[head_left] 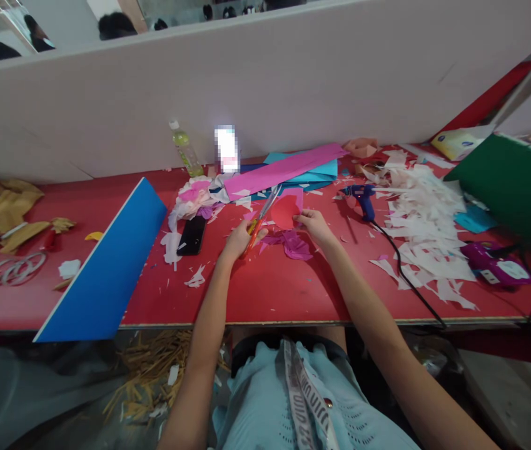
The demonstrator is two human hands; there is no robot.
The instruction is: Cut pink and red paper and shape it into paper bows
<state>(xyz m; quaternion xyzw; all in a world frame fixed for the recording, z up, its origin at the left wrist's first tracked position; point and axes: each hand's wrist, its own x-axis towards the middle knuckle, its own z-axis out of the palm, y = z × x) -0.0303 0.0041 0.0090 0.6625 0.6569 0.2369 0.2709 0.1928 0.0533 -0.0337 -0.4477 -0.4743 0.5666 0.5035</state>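
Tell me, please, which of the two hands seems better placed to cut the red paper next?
Probably the left hand: it holds the orange-handled scissors, their blades beside the red paper. The right hand holds that paper by its edge, so it seems better suited to steadying it.

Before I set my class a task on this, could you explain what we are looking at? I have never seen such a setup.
There is no machine here, just someone's two bare hands. The single picture comes from a camera worn on the head, looking forward and down, so you see roughly what the wearer sees. The left hand holds scissors; the right hand pinches a red piece, perhaps paper. On the red table lie a dark phone, a pink strip, a glue gun and many pale scraps. A bottle is at the back, near the wall. A blue board is on the left, a green board on the right.
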